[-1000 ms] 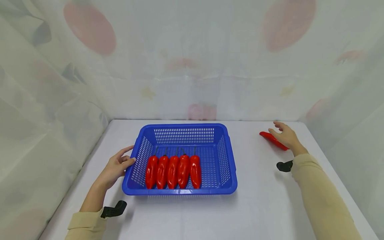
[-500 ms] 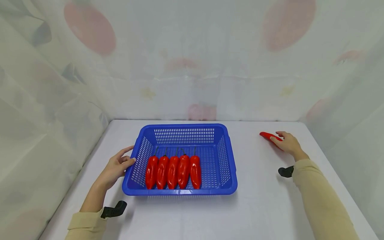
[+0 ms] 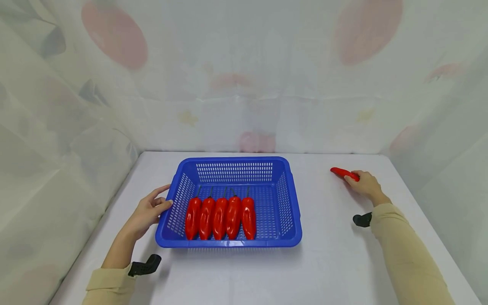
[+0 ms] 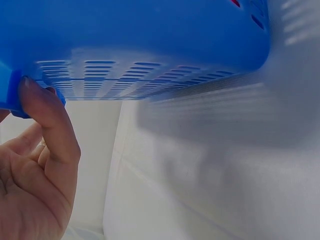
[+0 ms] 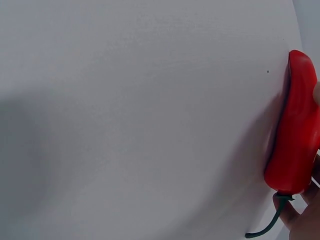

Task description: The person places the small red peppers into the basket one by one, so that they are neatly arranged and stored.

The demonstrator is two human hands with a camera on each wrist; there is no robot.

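A blue plastic basket (image 3: 228, 244) stands on the white table, with several red chili peppers (image 3: 220, 218) lying side by side in it, stems toward the far wall. My left hand (image 3: 146, 214) grips the basket's left rim; the left wrist view shows a finger curled over the blue rim (image 4: 14, 97). At the table's right, my right hand (image 3: 367, 185) holds a single red chili pepper (image 3: 340, 172), its tip pointing away to the left. The right wrist view shows this pepper's green stem (image 5: 272, 222), with only parts of the fingers visible.
White table (image 3: 263, 279) surface extends in front of the basket and between it and the right hand. A patterned white cloth (image 3: 236, 118) hangs behind the table and along both sides. Dark wrist mounts (image 3: 145, 266) sit by the sleeves.
My right hand has come down onto the lone chili pepper and taken hold of it; the pepper has shifted slightly. The left hand and the basket have stayed in place.
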